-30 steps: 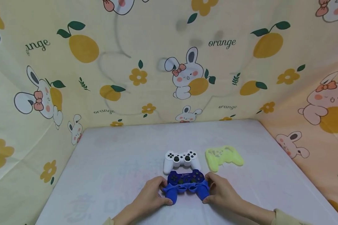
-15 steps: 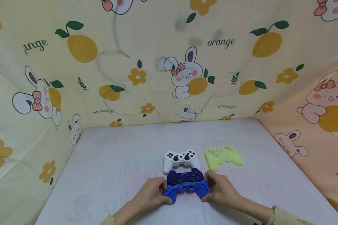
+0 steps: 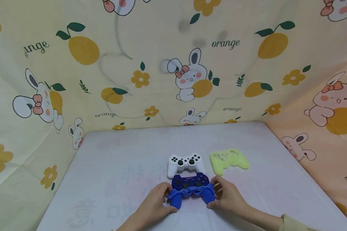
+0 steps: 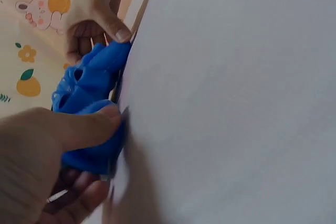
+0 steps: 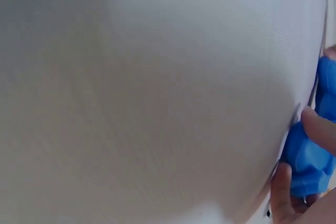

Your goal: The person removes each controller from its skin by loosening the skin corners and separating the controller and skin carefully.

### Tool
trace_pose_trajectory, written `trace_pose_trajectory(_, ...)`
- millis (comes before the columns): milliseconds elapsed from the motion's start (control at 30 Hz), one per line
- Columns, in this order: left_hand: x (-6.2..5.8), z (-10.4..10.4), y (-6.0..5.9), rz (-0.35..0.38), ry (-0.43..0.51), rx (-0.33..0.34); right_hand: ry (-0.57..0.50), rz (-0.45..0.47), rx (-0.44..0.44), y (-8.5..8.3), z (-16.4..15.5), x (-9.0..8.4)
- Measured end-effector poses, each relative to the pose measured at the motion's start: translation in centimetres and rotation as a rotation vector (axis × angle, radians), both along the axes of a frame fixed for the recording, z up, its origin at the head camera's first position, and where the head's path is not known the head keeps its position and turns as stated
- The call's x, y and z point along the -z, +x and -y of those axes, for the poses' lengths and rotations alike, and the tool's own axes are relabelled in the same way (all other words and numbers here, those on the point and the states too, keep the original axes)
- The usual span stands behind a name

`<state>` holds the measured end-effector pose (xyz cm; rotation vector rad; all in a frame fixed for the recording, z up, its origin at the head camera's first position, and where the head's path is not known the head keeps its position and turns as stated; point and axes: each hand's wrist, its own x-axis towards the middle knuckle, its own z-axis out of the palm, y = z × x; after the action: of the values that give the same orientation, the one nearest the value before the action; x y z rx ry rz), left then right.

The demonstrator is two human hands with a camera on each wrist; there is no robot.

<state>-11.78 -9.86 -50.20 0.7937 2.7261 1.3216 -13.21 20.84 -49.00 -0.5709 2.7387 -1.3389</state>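
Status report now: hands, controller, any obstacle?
Left hand and right hand grip blue controller in blue silicone cover. White controller just behind it.

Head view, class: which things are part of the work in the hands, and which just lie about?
In hand:
blue cover, half on the pad
dark blue pad
left hand and right hand, gripping the cover's ends

Lying about:
white pad
yellow-green cover
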Motion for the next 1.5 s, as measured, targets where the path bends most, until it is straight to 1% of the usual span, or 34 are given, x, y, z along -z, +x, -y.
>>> trace_pose_trajectory(67, 0.0, 0.0, -0.1, -0.017, -0.008, -0.005, -0.005, 0.004, 0.009, 0.0, 0.2, 0.0)
trace_pose_trajectory(133, 0.1, 0.1, -0.1, -0.051, -0.010, 0.000, -0.011, 0.001, 0.013, 0.0, 0.2, 0.0)
trace_pose_trajectory(367, 0.2, 0.3, -0.4, -0.142, 0.020, 0.047, 0.014, -0.022, 0.013, -0.1, 0.2, 0.0)
trace_pose_trajectory(500, -0.1, 0.5, -0.5, -0.172, 0.008, 0.064, 0.021, -0.044, -0.001, -0.3, 0.2, 0.0)
trace_pose_trajectory(600, -0.3, 0.6, -0.4, -0.179, 0.005, 0.086, 0.015, -0.054, -0.010, -0.4, 0.1, 0.0)
trace_pose_trajectory(667, -0.3, 0.6, -0.4, -0.193, 0.006, 0.097, 0.010, -0.054, -0.015, -0.5, 0.1, 0.0)
trace_pose_trajectory(833, 0.0, 0.6, -0.3, -0.267, 0.002, 0.108, 0.001, -0.035, -0.015, -0.5, 0.0, -0.2)
trace_pose_trajectory(867, 0.0, 0.5, -0.2, -0.269, 0.006, 0.112, -0.004, -0.026, -0.014, -0.5, -0.1, -0.2)
trace_pose_trajectory(900, 0.0, 0.5, -0.1, -0.264, 0.011, 0.117, -0.009, -0.017, -0.013, -0.6, -0.1, -0.3)
trace_pose_trajectory(967, 0.0, 0.4, 0.1, -0.230, 0.023, 0.124, -0.020, 0.003, -0.010, -0.6, -0.2, -0.4)
trace_pose_trajectory(1033, -0.1, 0.4, 0.3, -0.179, 0.036, 0.123, -0.027, 0.020, -0.004, -0.7, -0.3, -0.3)
trace_pose_trajectory(1100, -0.2, 0.3, 0.4, -0.142, 0.039, 0.114, -0.029, 0.024, -0.001, -0.8, -0.4, -0.2)
trace_pose_trajectory(1200, -0.3, 0.2, 0.6, -0.124, 0.034, 0.100, -0.029, 0.020, 0.001, -0.8, -0.5, 0.1)
trace_pose_trajectory(1300, -0.3, 0.1, 0.6, -0.120, 0.035, 0.087, -0.030, 0.015, 0.002, -0.9, -0.6, 0.3)
trace_pose_trajectory(1367, -0.3, 0.0, 0.7, -0.096, 0.052, 0.061, -0.033, 0.024, 0.003, -1.0, -0.6, 0.5)
trace_pose_trajectory(1500, -0.3, -0.4, 0.9, -0.040, 0.102, -0.019, -0.025, 0.048, 0.008, -1.2, -0.5, 0.5)
